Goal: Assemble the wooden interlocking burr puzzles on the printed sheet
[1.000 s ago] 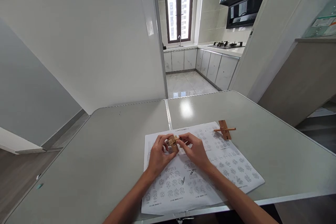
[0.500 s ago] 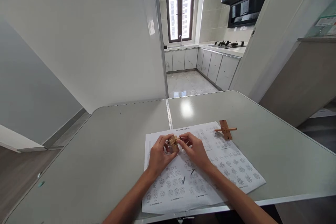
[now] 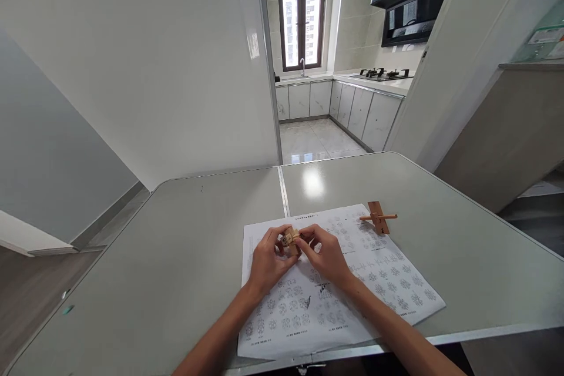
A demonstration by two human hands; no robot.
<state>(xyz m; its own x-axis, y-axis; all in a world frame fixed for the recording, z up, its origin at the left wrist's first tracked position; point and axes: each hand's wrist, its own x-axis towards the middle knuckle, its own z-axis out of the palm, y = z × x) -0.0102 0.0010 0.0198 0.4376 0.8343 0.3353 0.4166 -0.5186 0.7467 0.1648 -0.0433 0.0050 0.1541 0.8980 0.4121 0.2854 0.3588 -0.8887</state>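
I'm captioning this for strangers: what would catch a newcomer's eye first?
The left hand and right hand holding a small wooden assembly over the printed sheet, low centre. Next, crossed wooden pieces by the sheet's far-right corner. Lastly, the bright window in the kitchen beyond.

Tan blocks [image 3: 289, 239] (dark-marked), white sheet [image 3: 308, 288] patterned in grey

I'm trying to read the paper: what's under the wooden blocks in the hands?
Under the wooden blocks, held by the left hand and right hand, lies the printed sheet. Whatever is printed directly beneath is covered.
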